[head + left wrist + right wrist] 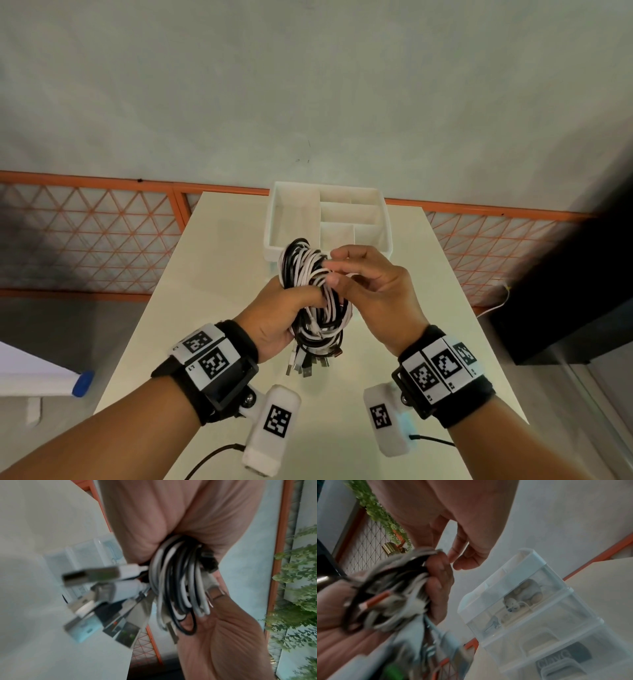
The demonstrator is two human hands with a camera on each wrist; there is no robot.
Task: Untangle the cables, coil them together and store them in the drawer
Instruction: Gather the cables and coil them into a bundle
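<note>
A coil of black and white cables (318, 291) hangs in the air above the white table (219, 274). My left hand (287, 305) grips its middle, fingers wrapped round the strands (180, 588). Several USB plugs (308, 366) (91, 574) dangle from its lower end. My right hand (337, 272) sits at the coil's upper right, fingers loosely curled and fingertips (452, 559) touching the left hand's fingers (440, 580); no strand shows between them. The blurred coil (390, 588) fills the lower left of the right wrist view. The white drawer unit (271, 219) stands just behind the hands.
The drawer unit's translucent drawers (530, 601) hold small items, and its top is a divided tray. An orange lattice railing (85, 240) runs behind the table. A dark cabinet (565, 274) stands at the right, a blue-capped object (82, 383) at the left.
</note>
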